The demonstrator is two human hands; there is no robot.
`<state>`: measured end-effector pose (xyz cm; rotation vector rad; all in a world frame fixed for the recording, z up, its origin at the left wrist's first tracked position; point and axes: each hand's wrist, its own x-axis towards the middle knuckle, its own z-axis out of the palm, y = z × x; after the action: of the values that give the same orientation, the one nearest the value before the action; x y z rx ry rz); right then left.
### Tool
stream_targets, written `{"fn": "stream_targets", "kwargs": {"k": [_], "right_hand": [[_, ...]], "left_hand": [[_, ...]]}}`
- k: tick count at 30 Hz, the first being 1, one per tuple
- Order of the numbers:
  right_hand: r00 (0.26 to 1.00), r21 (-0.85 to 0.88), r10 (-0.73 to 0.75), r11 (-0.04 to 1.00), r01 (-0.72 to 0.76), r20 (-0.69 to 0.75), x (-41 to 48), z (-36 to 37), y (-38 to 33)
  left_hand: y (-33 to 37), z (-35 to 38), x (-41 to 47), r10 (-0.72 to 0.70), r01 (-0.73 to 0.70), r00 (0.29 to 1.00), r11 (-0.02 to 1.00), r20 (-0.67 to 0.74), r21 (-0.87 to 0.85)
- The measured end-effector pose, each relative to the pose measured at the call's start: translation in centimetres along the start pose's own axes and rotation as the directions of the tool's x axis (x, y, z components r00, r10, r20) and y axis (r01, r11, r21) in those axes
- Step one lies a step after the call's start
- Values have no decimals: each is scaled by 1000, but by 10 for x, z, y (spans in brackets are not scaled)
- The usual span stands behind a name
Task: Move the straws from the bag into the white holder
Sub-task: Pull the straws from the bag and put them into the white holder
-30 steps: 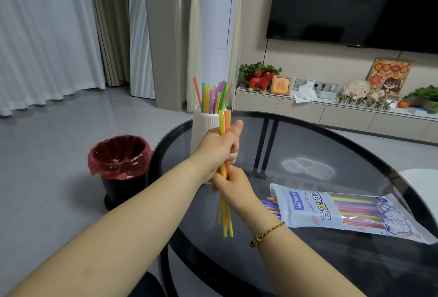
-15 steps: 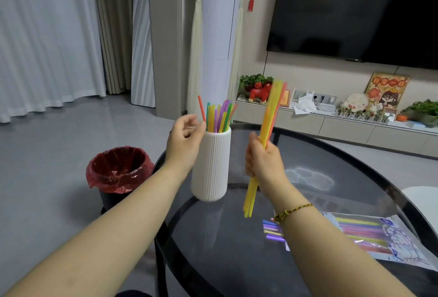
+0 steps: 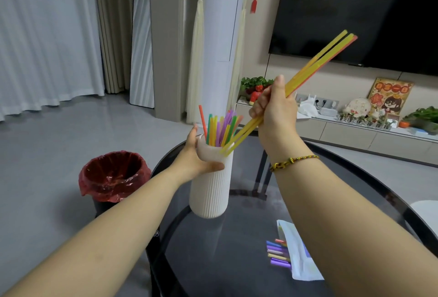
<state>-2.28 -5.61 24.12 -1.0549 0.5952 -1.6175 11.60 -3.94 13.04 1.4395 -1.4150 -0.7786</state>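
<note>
A white ribbed holder [image 3: 209, 192] stands on the dark glass table [image 3: 248, 261], with several coloured straws [image 3: 219, 128] standing in it. My left hand [image 3: 198, 156] grips the holder near its rim. My right hand [image 3: 275, 107] is closed on a bundle of yellow and orange straws [image 3: 317, 60], held slanted; their lower tips touch the holder's rim on the right side. The straw bag [image 3: 298, 251] lies on the table at lower right, mostly hidden by my right forearm, with purple, yellow and orange straw ends [image 3: 278, 252] sticking out of its opening.
A black bin with a red liner [image 3: 113, 175] stands on the floor left of the table. A low TV cabinet [image 3: 355, 130] with ornaments and plants runs along the far wall under a large TV [image 3: 367, 12]. A white seat edge [image 3: 426, 213] shows at right.
My left hand has closed on the holder near its rim. My right hand has risen and tilted the straw bundle, bringing its lower tips to the holder's rim.
</note>
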Motion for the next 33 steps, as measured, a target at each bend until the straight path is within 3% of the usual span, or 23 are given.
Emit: {"fn": "stream_targets", "kwargs": {"k": [6, 10, 14, 17, 18, 21, 24, 28, 33], "right_hand": [[993, -79, -117, 990, 114, -32, 19, 18, 8], [988, -229, -139, 966, 121, -64, 24, 25, 14], [980, -526, -146, 827, 196, 136, 13, 21, 31], [968, -702, -42, 681, 208, 246, 4, 13, 44], [968, -719, 3, 670, 185, 252, 2, 10, 46], [962, -620, 106, 781, 75, 250, -2, 1, 45], [961, -541, 40, 833, 119, 273, 2, -6, 37], [941, -528, -33, 821, 217, 336, 5, -7, 29], [896, -641, 55, 718, 272, 441, -2, -9, 34]], "left_hand": [[-2, 11, 7, 34, -36, 997, 999, -75, -16], [-3, 13, 8, 51, -50, 998, 998, -38, 26], [-2, 14, 8, 86, -84, 995, 996, -53, 26], [-2, 15, 6, 50, -49, 996, 999, -70, 15], [-2, 15, 5, 40, -40, 997, 999, -68, -1], [1, 14, 4, 44, -46, 998, 998, -53, -46], [2, 14, 5, 56, -58, 998, 997, -26, -45], [1, 15, 5, 32, -32, 999, 999, -34, -28], [1, 15, 4, 31, -30, 998, 999, -60, 12]]}}
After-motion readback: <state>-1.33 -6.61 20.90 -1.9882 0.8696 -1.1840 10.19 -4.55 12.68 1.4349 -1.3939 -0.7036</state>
